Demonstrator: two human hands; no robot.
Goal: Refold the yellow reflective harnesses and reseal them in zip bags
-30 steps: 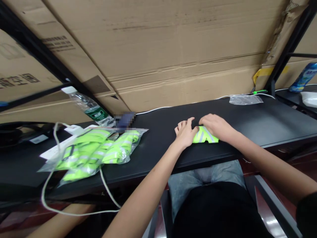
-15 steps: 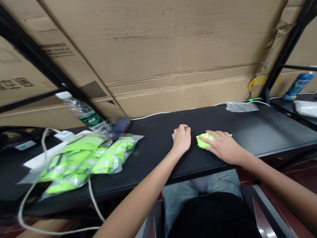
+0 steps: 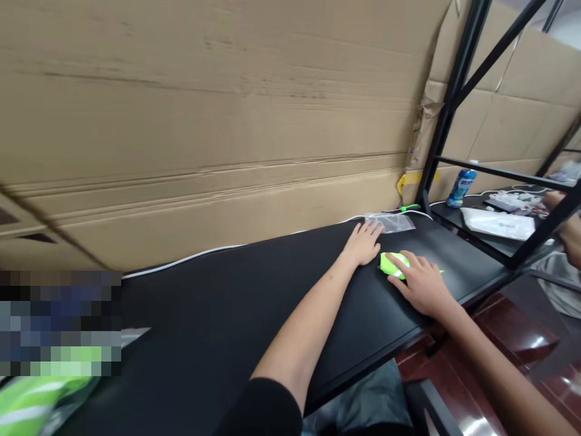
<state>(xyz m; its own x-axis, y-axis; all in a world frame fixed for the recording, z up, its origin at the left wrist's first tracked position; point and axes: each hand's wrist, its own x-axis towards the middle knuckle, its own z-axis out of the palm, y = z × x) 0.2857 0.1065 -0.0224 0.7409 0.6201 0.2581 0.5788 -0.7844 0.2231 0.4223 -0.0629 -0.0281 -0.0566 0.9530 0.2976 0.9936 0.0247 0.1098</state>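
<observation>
A small folded bundle of neon-yellow reflective fabric (image 3: 388, 266) with a silver stripe lies on the black tabletop (image 3: 218, 315). My right hand (image 3: 425, 284) is laid over it, fingers on the far side and thumb on the near side, covering much of the bundle. Farther back, my left hand (image 3: 362, 244) reaches forward with its fingers spread. Its fingertips are at the left end of a flat clear plastic bag (image 3: 396, 223); whether they touch it I cannot tell. The left hand holds nothing visible.
Neon striped fabric in plastic (image 3: 31, 399) lies at the lower left, partly blurred out. A cardboard wall (image 3: 227, 121) and a white cable (image 3: 181, 260) run along the back. Right of the black frame post (image 3: 447, 127) stand a blue bottle (image 3: 462, 186) and a white packet (image 3: 497, 224); another person's arm (image 3: 569, 233) shows there.
My left hand has opened from a loose fist and moved out to the plastic bag. My right hand stays on the bundle. The view has turned right.
</observation>
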